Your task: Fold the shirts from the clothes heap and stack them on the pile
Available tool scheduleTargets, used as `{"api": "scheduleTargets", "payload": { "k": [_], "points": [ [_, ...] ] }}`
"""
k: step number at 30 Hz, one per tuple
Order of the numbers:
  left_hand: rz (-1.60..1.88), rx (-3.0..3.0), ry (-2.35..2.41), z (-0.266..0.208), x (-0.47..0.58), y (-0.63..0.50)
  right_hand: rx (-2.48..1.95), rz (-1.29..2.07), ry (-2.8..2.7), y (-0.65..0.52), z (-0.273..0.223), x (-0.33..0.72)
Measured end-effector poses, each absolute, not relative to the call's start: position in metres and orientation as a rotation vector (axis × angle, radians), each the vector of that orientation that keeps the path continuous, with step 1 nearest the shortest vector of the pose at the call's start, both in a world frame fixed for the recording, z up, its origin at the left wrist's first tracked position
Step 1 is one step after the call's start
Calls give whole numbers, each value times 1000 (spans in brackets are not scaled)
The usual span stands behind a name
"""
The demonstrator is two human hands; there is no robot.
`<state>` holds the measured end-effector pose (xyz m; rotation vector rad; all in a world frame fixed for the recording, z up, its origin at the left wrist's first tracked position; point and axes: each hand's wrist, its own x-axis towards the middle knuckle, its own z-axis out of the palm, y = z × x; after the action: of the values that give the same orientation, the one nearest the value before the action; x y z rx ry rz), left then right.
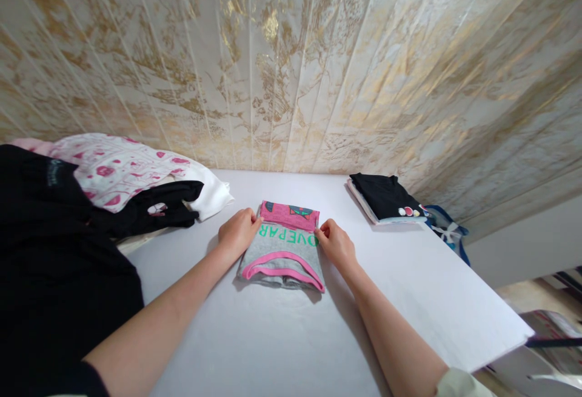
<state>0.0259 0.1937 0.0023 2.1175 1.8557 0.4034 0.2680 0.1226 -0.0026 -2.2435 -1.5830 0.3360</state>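
A grey T-shirt (277, 242) with a pink-trimmed neckline and green lettering lies partly folded in the middle of the white table, its neckline toward me. Over its far part rests a folded pink printed section (291, 214); whether this is the shirt's own lower part or a separate garment, I cannot tell. My left hand (239, 230) pinches the left end of the pink fold between thumb and fingers. At the fold's right end, my right hand (335, 243) pinches the edge in the same way.
Loose clothes are heaped at the left: a black garment (54, 263), a white one with pink print (113, 170) and a smaller black piece (145, 209). A folded black garment (382, 196) tops a stack at the back right. A patterned wall (282, 70) stands behind the white table (409, 300).
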Motion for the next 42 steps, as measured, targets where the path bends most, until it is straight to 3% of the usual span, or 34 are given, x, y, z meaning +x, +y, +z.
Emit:
{"api": "scheduleTargets", "payload": {
  "k": [19,23,28,34,42],
  "points": [
    [56,2211,1825,22,23,177,-2218,430,-1705,110,2,274],
    [176,2376,1870,27,30,169,-2220,470,-1767,106,7,274],
    [586,2651,1344,10,50,167,-2229,480,-1779,105,11,271],
    [322,2688,1132,-22,66,165,-2228,469,-1769,104,11,270],
    [305,2706,1168,-25,65,163,-1822,36,-1873,110,9,253]
  ]
}}
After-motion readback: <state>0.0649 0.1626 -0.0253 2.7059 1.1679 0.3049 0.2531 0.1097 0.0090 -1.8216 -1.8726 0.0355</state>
